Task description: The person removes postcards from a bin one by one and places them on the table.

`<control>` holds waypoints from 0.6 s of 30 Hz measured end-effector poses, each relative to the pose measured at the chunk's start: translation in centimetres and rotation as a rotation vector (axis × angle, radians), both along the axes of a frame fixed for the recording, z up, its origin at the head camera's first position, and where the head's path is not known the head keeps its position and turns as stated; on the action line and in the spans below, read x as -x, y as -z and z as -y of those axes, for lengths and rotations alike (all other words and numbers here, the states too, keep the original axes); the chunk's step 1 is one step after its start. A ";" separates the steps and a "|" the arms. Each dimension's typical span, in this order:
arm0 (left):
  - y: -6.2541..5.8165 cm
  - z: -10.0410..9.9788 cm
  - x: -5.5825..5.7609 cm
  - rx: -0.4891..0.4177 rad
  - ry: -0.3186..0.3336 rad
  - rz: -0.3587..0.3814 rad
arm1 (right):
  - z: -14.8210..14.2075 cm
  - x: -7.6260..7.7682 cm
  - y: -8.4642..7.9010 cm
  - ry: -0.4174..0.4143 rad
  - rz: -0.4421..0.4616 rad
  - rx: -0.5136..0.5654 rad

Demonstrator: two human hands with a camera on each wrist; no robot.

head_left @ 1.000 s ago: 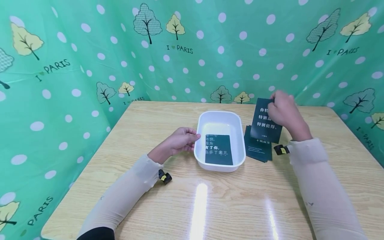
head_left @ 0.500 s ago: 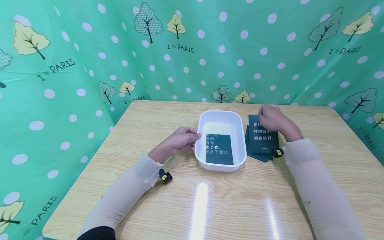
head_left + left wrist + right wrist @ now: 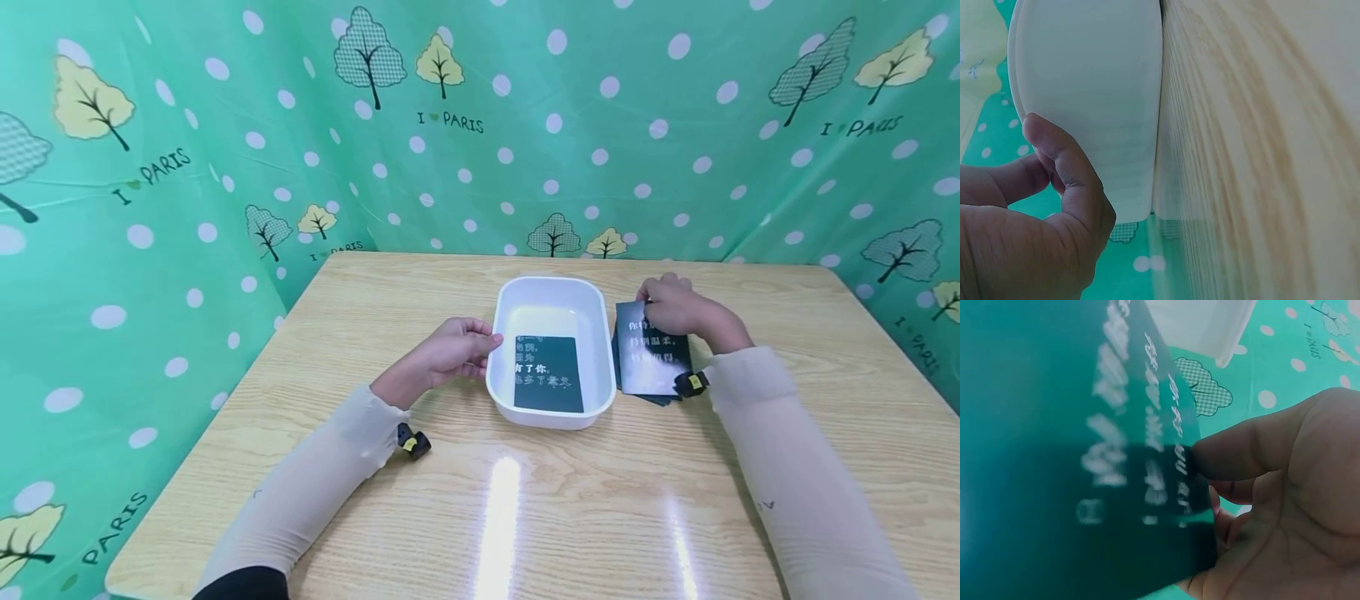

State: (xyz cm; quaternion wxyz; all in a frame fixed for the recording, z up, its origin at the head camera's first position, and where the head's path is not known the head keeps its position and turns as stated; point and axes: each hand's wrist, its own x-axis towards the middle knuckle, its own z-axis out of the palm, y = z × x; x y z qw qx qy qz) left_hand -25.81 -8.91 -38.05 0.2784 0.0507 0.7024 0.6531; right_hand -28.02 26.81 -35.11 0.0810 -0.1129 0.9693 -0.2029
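A white plastic basin (image 3: 551,289) stands in the middle of the table, with a dark green card (image 3: 546,396) lying inside it. At the basin's left rim, my left hand (image 3: 453,350) grips the edge between thumb and fingers; the left wrist view shows the thumb at the rim. To the right of the basin, my right hand (image 3: 678,310) pinches the top edge of a dark green card (image 3: 651,375) with white Chinese lettering. This card lies over several similar cards (image 3: 654,399), which are mostly hidden under it. In the right wrist view the card (image 3: 1072,550) is between thumb and fingers.
A light wood table (image 3: 585,508) carries everything, with bright light reflections near its front. Behind and to the left hangs a green dotted curtain (image 3: 465,192) with printed trees. Each wrist wears a small black camera (image 3: 414,442).
My right hand has lowered the card it pinches down and slightly left, from raised and tilted to lying over the other cards. My left hand and the basin have stayed put.
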 end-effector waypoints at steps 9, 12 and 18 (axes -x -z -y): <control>0.0 0.0 0.0 0.003 -0.001 -0.002 | 0.2 -0.1 0.3 -0.015 0.002 -0.077; 0.0 0.0 0.0 0.007 0.000 -0.002 | 0.2 0.0 0.6 0.014 0.017 -0.115; 0.0 0.0 0.0 0.009 -0.004 0.002 | 0.2 0.2 1.1 0.056 0.027 -0.162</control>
